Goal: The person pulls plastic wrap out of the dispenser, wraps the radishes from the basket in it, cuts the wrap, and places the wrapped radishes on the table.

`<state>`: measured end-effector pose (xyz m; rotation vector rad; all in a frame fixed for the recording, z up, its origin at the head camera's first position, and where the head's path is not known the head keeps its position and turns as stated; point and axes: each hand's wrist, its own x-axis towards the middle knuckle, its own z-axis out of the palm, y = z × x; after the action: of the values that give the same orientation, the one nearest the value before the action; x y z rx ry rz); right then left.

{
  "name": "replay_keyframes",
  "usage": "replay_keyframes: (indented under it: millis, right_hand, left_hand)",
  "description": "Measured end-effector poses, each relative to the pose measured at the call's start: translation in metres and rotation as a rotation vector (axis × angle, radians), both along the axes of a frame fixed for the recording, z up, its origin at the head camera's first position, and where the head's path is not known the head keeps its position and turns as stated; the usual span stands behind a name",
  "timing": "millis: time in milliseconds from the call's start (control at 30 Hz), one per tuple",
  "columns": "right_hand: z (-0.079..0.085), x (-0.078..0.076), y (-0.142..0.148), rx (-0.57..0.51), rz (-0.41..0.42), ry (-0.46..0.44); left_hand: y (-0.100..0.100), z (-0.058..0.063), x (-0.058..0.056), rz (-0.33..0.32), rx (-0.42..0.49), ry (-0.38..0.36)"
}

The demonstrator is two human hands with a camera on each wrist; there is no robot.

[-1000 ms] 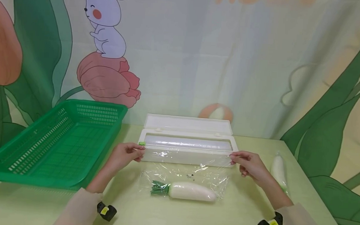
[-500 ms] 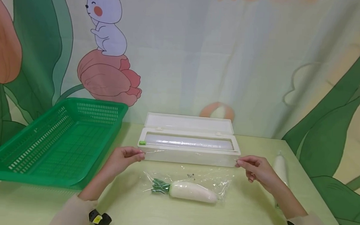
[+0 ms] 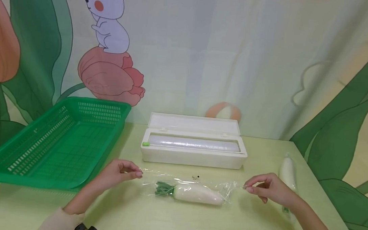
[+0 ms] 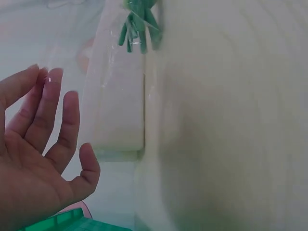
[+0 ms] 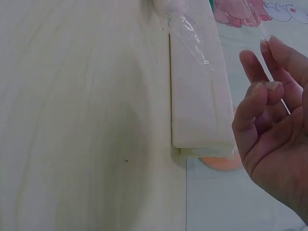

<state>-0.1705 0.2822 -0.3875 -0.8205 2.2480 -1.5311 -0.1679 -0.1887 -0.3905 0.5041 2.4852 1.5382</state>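
A white radish (image 3: 197,193) with a short green top (image 3: 164,188) lies on the table, with clear plastic film (image 3: 229,191) under and around it. My left hand (image 3: 118,175), at the left, pinches one corner of the film between thumb and fingertips. At the right, the opposite corner is pinched by my right hand (image 3: 272,191). The film's edge stretches between both hands, above the radish. Behind stands a white film dispenser (image 3: 194,160), its lid (image 3: 194,125) raised and a film roll (image 3: 193,143) inside. A green slider (image 3: 145,144) sits at its left end.
To the left stands a large green plastic basket (image 3: 44,183). A second radish in clear wrap (image 3: 287,174) lies on the right, partly behind my right forearm. A printed curtain (image 3: 186,61) hangs behind the table (image 3: 174,223).
Both hands have come away from the dispenser's front, moving toward me and lower with the film's edge, and they are wider apart. The radish stays in place.
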Motion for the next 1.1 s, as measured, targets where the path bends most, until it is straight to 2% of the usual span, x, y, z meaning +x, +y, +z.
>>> replay_keyframes:
  millis: [67, 200, 367, 533, 700, 800, 900, 1100]
  right_hand:
    - [-0.005, 0.002, 0.002, -0.016, 0.062, 0.021]
    - [-0.012, 0.007, 0.004, 0.002, 0.117, 0.050]
    - [-0.020, 0.012, 0.004, 0.049, 0.134, 0.101]
    - [-0.026, 0.014, 0.002, 0.102, 0.144, 0.125]
    - [-0.030, 0.016, 0.000, 0.143, 0.135, 0.145]
    - [-0.033, 0.017, -0.001, 0.160, 0.134, 0.152]
    - [-0.035, 0.018, -0.001, 0.170, 0.135, 0.140]
    - [-0.037, 0.020, -0.002, 0.181, 0.122, 0.112]
  left_hand:
    - [-0.002, -0.001, 0.002, -0.050, -0.040, 0.008]
    - [-0.002, -0.003, 0.008, -0.137, -0.099, 0.029]
    - [-0.002, -0.008, 0.011, -0.199, -0.148, 0.075]
    - [-0.002, -0.015, 0.009, -0.265, -0.145, 0.122]
    - [0.000, -0.017, 0.009, -0.283, -0.169, 0.129]
    - [0.001, -0.016, 0.011, -0.287, -0.182, 0.100]
    - [0.002, -0.015, 0.012, -0.288, -0.194, 0.077]
    - [0.004, -0.018, 0.008, -0.268, -0.223, 0.086]
